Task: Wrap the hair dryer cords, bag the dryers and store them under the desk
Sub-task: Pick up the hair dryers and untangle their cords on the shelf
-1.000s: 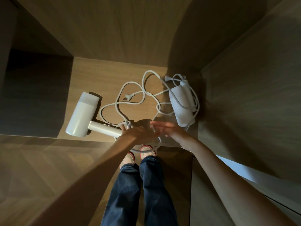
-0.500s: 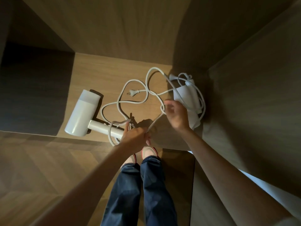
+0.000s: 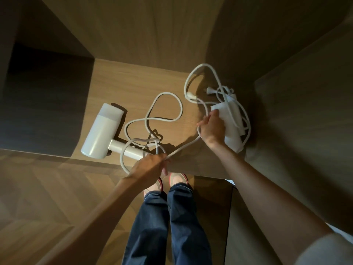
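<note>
A cream hair dryer (image 3: 101, 131) lies on the wooden desk (image 3: 122, 87), barrel to the left, handle pointing right. Its white cord (image 3: 164, 119) runs in loose loops across the desk to a plug (image 3: 191, 95). My left hand (image 3: 150, 167) grips the cord by the end of the handle, at the desk's front edge. My right hand (image 3: 212, 129) pinches the same cord farther right, so a straight stretch runs between the hands. A white bag (image 3: 232, 127) lies under and beyond the right hand, with a second cord and plug (image 3: 210, 90) around it.
A wooden wall rises behind the desk and a wooden side panel (image 3: 305, 131) closes it on the right. A dark recess (image 3: 44, 100) lies to the left. My legs and shoes (image 3: 177, 178) stand on the parquet floor below the desk edge.
My right hand has moved from beside my left hand out to the right, drawing the cord taut between them. The loops and the plug have shifted to the right. My left hand stays by the handle.
</note>
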`<act>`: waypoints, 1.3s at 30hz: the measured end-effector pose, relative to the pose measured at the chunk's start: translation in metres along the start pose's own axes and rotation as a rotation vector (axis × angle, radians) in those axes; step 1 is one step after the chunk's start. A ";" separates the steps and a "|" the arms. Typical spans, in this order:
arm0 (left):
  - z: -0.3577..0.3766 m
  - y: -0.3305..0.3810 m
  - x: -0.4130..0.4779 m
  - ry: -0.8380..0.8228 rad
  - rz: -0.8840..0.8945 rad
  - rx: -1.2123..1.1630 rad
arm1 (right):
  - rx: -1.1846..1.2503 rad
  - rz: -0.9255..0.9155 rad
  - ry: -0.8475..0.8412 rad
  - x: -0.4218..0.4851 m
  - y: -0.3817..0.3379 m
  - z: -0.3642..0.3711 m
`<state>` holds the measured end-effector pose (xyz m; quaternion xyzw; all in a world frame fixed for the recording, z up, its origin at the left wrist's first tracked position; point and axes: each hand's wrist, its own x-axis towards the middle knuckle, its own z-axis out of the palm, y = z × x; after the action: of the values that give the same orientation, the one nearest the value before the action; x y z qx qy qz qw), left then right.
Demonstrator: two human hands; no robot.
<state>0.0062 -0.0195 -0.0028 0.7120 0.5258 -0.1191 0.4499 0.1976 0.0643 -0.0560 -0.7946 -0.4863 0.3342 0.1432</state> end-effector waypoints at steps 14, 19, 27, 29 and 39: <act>0.003 0.013 -0.018 0.232 -0.128 -0.122 | 0.249 0.323 -0.327 -0.055 0.036 -0.037; 0.006 0.005 -0.030 0.356 -0.114 -0.148 | -0.156 -0.030 -0.406 -0.060 0.042 -0.029; -0.013 -0.008 -0.069 0.275 -0.001 0.067 | 0.028 -0.208 -0.013 -0.060 0.031 -0.039; -0.015 -0.017 -0.073 0.297 0.161 0.153 | 0.029 -0.185 0.050 -0.058 0.024 -0.039; -0.025 0.005 -0.077 0.092 0.276 0.607 | -0.070 -0.309 -0.238 -0.044 0.012 -0.031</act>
<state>-0.0295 -0.0503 0.0636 0.8824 0.3850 -0.1759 0.2052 0.2133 0.0235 -0.0229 -0.6698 -0.6274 0.3827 0.1065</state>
